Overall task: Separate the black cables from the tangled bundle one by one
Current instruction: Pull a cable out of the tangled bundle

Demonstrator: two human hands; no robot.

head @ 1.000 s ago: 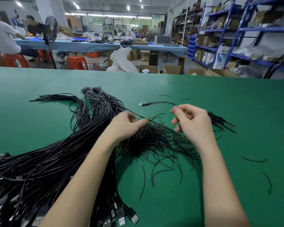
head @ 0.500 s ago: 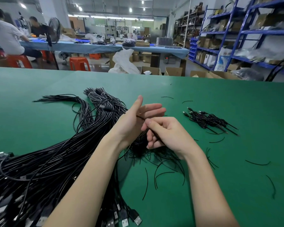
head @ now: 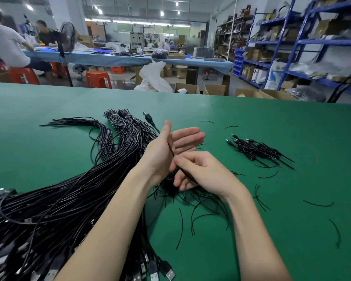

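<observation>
Now, in the head view, the left hand [head: 166, 151] is spread open, palm up, fingers straight, over the tangled bundle [head: 69, 189] on the green table [head: 251, 122]. A single black cable [head: 171, 150] runs across that palm, its plug [head: 148, 118] sticking up beyond the thumb. The right hand [head: 201, 171] pinches the cable's lower stretch between thumb and fingertips. A small pile of separated cables [head: 257, 151] lies to the right, well apart from the bundle.
</observation>
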